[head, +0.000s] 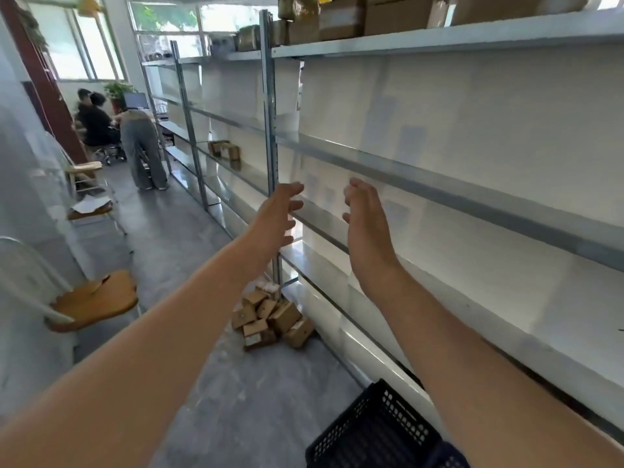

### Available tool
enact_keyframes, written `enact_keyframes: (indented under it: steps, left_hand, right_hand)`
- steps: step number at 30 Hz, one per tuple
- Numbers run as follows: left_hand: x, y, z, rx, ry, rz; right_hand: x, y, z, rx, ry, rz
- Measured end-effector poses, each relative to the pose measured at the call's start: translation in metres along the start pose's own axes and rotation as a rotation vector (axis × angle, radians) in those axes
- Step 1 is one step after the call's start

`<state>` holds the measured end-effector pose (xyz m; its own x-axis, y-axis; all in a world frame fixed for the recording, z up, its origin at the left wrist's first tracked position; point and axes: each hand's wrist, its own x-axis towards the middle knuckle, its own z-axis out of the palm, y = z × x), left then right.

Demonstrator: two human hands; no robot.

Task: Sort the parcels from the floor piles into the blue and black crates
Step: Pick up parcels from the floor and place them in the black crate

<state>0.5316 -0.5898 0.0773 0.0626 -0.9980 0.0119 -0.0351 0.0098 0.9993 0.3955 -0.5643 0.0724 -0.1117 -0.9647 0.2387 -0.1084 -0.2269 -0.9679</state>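
Both my arms stretch forward in front of the metal shelving. My left hand [278,214] is open with relaxed fingers and holds nothing. My right hand [366,228] is also open and empty, palm turned toward the left hand. Below them, a pile of small brown cardboard parcels [270,317] lies on the grey floor at the foot of a shelf post. A dark blue perforated crate [374,430] sits at the bottom of the view under my right forearm. No black crate is in view.
Long grey metal shelves [439,190] run along the right, with brown boxes [354,15] on the top shelf and a few parcels [224,149] on a far shelf. Wooden-seated chairs [98,300] stand on the left. Several people [141,146] are at the far end of the aisle.
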Motion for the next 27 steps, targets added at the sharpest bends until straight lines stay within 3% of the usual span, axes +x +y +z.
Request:
enact_keyframes:
  steps: [9,19,27]
  left_hand:
    - [0.118,-0.047,-0.054,-0.033,0.011,-0.137]
    - [0.27,-0.121,-0.106,0.011,0.081,-0.2]
    - [0.401,-0.169,-0.17,0.034,0.029,-0.282]
  right_hand:
    - [0.113,0.074,0.078,-0.032,-0.014,0.056]
    - [0.253,0.166,0.163,0.032,-0.153,0.218]
    - [0.354,0.216,0.254,0.006,-0.184,0.328]
